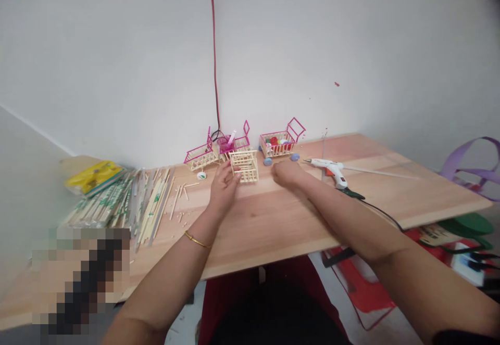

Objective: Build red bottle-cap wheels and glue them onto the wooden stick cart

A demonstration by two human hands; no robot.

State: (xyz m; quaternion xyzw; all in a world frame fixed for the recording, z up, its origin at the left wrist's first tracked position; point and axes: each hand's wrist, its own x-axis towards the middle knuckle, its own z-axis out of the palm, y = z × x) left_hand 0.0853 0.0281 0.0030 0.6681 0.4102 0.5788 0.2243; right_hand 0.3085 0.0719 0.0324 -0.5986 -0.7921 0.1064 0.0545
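A small unpainted cage of wooden sticks [245, 166] stands on the wooden table [273, 220] near the wall. My left hand [223, 183] reaches to its left side, fingertips touching the frame. Just to the cage's right lies my right hand [287, 172], resting on the table with fingers curled under; what it holds, if anything, is hidden. Behind the cage stand pink stick carts [203, 155], one [279, 142] with blue wheels and coloured bits inside.
A white glue gun [332, 169] with a black cord lies right of my right hand. Bundles of wooden sticks [128, 204] and a yellow packet [94, 176] cover the table's left. A red cable [214, 53] runs down the wall. Bags and a red frame sit below right.
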